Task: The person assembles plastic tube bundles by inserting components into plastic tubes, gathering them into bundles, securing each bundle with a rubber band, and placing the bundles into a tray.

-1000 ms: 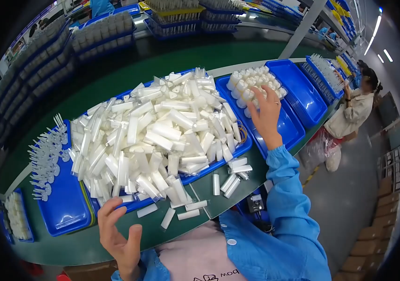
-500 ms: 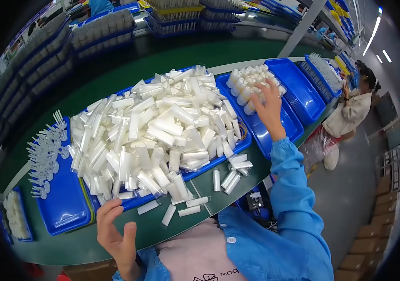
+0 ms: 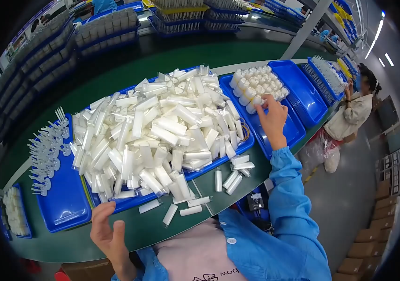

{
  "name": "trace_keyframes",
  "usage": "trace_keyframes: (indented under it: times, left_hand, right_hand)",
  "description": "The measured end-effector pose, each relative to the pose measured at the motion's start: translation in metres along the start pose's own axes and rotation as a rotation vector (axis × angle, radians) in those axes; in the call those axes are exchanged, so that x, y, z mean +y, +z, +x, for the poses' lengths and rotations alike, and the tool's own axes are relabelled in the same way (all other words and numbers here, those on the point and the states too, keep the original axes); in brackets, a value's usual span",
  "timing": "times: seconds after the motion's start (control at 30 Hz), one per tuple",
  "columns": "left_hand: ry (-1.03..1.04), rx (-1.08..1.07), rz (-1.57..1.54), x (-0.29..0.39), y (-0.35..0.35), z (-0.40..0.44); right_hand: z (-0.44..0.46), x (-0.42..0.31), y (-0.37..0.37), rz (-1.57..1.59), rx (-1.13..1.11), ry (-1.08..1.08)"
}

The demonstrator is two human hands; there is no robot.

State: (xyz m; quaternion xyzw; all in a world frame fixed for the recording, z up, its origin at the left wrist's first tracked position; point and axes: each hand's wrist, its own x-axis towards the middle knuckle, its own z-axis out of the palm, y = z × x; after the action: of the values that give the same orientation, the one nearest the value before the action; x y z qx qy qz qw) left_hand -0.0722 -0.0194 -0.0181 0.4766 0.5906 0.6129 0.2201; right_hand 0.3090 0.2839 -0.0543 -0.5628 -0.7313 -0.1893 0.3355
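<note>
My right hand (image 3: 272, 119) is at the near edge of a cluster of upright white cylindrical pieces (image 3: 256, 84) in a blue tray (image 3: 290, 129). Its fingers are bent together at the pieces; whether they grip one is too small to tell. My left hand (image 3: 109, 232), thumb and fingers apart and holding nothing, hovers over the table's near edge. Beyond it, a large heap of white pieces in clear wrappers (image 3: 162, 126) fills a wide blue tray (image 3: 218, 163). Several loose wrapped pieces (image 3: 190, 210) lie on the green table in front of it.
A blue tray (image 3: 64, 213) with clear stemmed parts (image 3: 48, 150) stands at left. Stacked blue trays (image 3: 305, 100) are at right. Filled trays (image 3: 106, 33) line the back. A co-worker (image 3: 352, 112) sits at far right.
My right hand has drawn back toward the near side of the white cylinders, and its spread fingers have come together. My left hand has shifted slightly left and stays open.
</note>
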Motion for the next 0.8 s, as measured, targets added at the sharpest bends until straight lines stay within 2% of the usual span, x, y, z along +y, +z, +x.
trace_keyframes:
  times: [0.2, 0.27, 0.3, 0.37, 0.4, 0.5, 0.53, 0.6, 0.73, 0.8]
  left_hand:
    - [-0.06, 0.017, -0.038, -0.012, -0.004, 0.002]
    - [-0.076, 0.042, 0.001, -0.012, -0.014, 0.009]
    - [-0.091, 0.059, 0.039, -0.013, -0.021, 0.013]
    - [-0.125, 0.092, 0.07, -0.019, -0.041, 0.024]
    - [-0.155, 0.128, 0.096, -0.021, -0.047, 0.029]
    - [-0.117, 0.152, 0.067, -0.019, -0.053, 0.043]
    - [-0.102, 0.168, 0.049, -0.018, -0.055, 0.044]
    - [-0.084, 0.137, 0.064, -0.015, -0.053, 0.042]
    - [-0.119, 0.082, 0.043, -0.016, -0.046, 0.034]
    - [-0.113, 0.087, 0.058, -0.021, -0.048, 0.031]
  right_hand:
    - [-0.003, -0.014, -0.016, 0.081, -0.017, 0.058]
    - [-0.005, -0.023, -0.022, 0.327, -0.137, 0.244]
    - [-0.004, -0.026, -0.02, 0.329, -0.14, 0.245]
    - [0.001, -0.034, -0.014, 0.722, -0.197, 0.21]
    - [0.004, -0.039, -0.012, 0.723, -0.195, 0.213]
    - [0.021, -0.053, -0.004, 0.32, -0.38, 0.01]
    - [0.026, -0.057, -0.002, 0.325, -0.378, 0.009]
    - [0.033, -0.066, 0.001, -0.01, -0.555, 0.004]
    - [0.034, -0.055, 0.012, 0.023, -0.557, -0.016]
    - [0.032, -0.048, 0.011, 0.105, -0.586, 0.064]
